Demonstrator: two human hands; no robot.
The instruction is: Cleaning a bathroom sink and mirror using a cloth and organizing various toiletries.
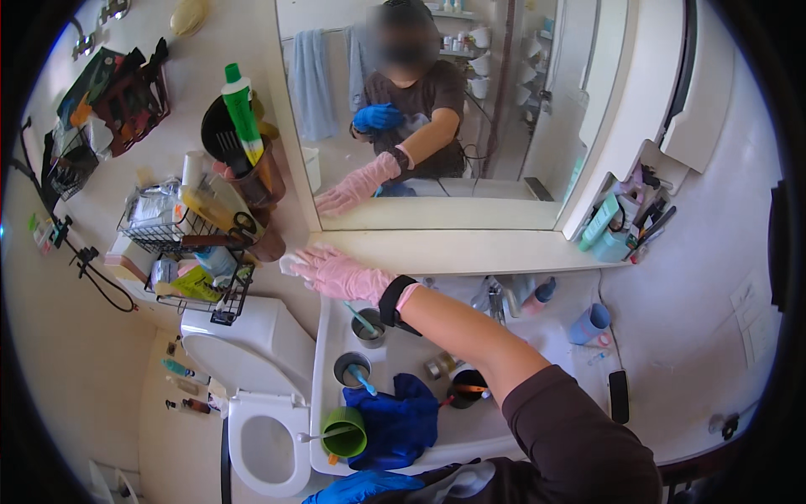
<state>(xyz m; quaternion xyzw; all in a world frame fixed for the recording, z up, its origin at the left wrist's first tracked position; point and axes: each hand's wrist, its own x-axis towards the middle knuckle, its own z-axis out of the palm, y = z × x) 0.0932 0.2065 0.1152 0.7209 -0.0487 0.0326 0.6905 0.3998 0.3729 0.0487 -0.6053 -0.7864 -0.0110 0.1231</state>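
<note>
My right hand, in a pink glove with a black band at the wrist, reaches left across the sink to the white ledge under the mirror. Its fingers lie spread and flat on a small white wipe at the ledge's left end. My left hand, in a blue glove, stays low at the picture's bottom edge, close to my body. A pale thing sits beside it; whether the hand grips it is unclear. The mirror repeats both gloves.
On the white sink top are a blue cloth, a green cup, grey cups with toothbrushes and a faucet. A wire rack of toiletries hangs left above the toilet. A blue cup and black phone lie right.
</note>
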